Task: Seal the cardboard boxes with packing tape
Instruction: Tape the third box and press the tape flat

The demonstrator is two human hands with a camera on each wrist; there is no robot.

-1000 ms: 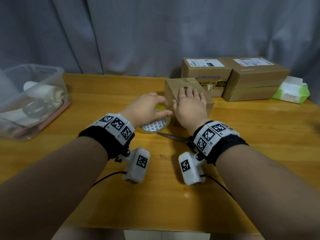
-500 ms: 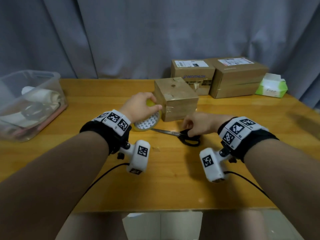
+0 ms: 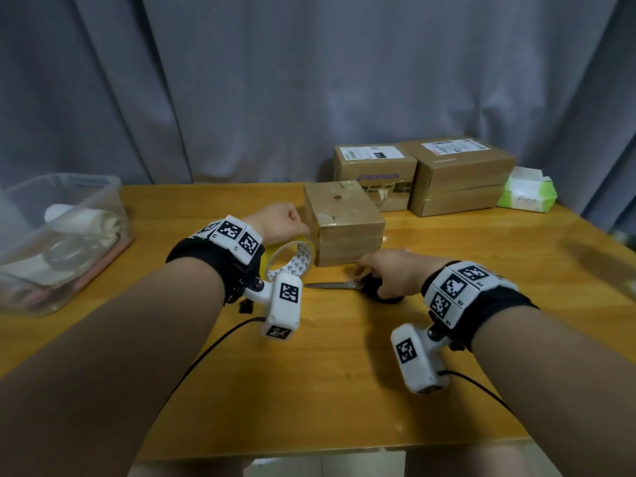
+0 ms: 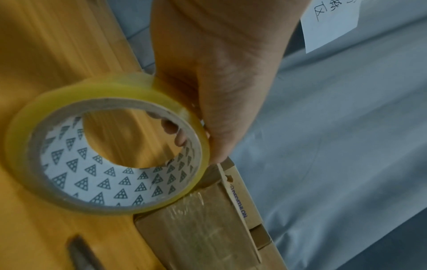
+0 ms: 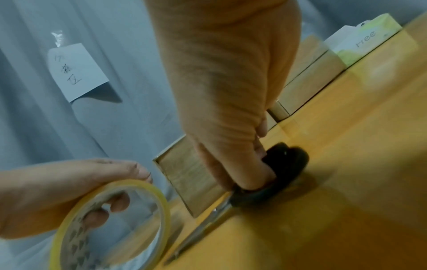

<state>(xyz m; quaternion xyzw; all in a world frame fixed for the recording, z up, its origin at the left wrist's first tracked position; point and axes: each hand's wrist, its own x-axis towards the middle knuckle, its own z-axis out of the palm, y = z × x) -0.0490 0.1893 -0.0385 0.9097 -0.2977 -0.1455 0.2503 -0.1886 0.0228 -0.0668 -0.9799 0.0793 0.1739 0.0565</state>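
both hands busy, tape roll (image 3: 290, 258) in left grip (image 3: 280, 223)

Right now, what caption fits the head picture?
Left hand holds yellow tape roll beside small cardboard box; right hand grips black-handled scissors.

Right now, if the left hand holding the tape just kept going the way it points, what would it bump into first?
Most likely the small cardboard box: the left hand, gripping the tape roll, points right at its near side, almost touching.
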